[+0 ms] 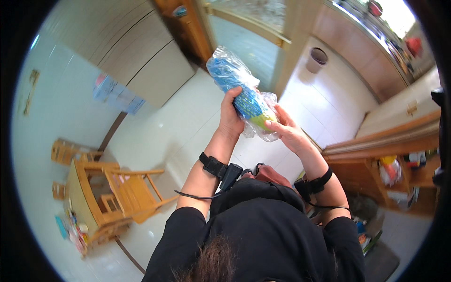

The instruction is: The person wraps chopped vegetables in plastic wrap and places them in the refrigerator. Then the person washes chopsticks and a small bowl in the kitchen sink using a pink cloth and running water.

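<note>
A long rolled bundle (pixel 243 95) of blue and yellow-green patterned material, wrapped in clear crinkled plastic, is held up in front of me at a slant. My left hand (pixel 231 111) grips its left side near the middle, thumb lying across the top. At the lower, yellow-green end, my right hand (pixel 287 130) holds the wrapping with thumb and fingers. Loose clear plastic (pixel 269 135) bunches around that end. What exactly the bundle is cannot be told, and the palm-side fingers of my left hand are hidden behind it.
A wooden chair (pixel 135 194) and table (pixel 81 197) stand to the left on the tiled floor. Ahead are a pale cabinet (pixel 160 77) and a glass-panelled door (pixel 243 42). A waste bin (pixel 317 60) sits beyond the doorway; wooden shelves (pixel 380 169) line the right side.
</note>
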{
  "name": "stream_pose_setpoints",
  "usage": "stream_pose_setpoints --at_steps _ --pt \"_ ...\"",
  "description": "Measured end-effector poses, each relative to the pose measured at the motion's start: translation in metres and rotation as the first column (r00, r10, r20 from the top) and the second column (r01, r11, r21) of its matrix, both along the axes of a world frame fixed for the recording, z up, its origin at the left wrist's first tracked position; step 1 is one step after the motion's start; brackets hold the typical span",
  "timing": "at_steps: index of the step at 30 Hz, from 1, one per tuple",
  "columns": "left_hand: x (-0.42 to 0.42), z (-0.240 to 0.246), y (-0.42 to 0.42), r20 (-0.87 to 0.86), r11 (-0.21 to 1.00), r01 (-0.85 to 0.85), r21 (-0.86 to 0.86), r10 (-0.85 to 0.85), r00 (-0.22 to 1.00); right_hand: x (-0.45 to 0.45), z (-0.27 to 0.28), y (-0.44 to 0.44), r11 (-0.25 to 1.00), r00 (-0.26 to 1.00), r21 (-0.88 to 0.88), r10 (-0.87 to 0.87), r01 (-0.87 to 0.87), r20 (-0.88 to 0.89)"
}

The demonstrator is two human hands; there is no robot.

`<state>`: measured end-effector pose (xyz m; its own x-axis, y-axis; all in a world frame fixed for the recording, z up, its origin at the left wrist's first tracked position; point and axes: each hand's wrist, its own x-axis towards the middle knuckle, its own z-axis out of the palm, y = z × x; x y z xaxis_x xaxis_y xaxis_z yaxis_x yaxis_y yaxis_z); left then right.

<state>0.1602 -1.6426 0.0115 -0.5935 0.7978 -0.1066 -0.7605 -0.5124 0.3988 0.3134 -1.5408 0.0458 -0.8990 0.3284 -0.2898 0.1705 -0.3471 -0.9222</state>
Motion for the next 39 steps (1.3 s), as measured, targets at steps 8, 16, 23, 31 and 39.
stream_pose_setpoints --at_steps 8,16,23,31,39 --pt "-0.059 0.002 -0.056 -0.085 0.954 -0.299 -0.024 0.296 0.951 -0.100 -0.004 0.000 0.921 0.918 0.128 0.382 -0.368 -0.109" --pt "-0.071 -0.039 -0.075 0.008 0.738 -0.651 -0.176 0.663 0.749 -0.177 -0.037 -0.013 0.587 0.771 0.789 0.582 -0.180 -0.258" --pt "-0.066 -0.036 -0.094 0.128 0.728 -0.642 -0.242 0.680 0.722 -0.194 -0.010 -0.014 0.611 0.684 0.686 0.694 -0.395 -0.224" --pt "-0.060 -0.012 -0.081 -0.154 0.849 -0.528 0.008 0.523 0.838 -0.225 -0.012 -0.001 0.658 0.685 0.198 0.715 -0.727 0.138" --pt "-0.062 0.008 -0.083 -0.202 0.754 -0.629 -0.192 0.597 0.777 -0.232 -0.018 -0.003 0.654 0.668 -0.188 0.744 -0.733 -0.017"
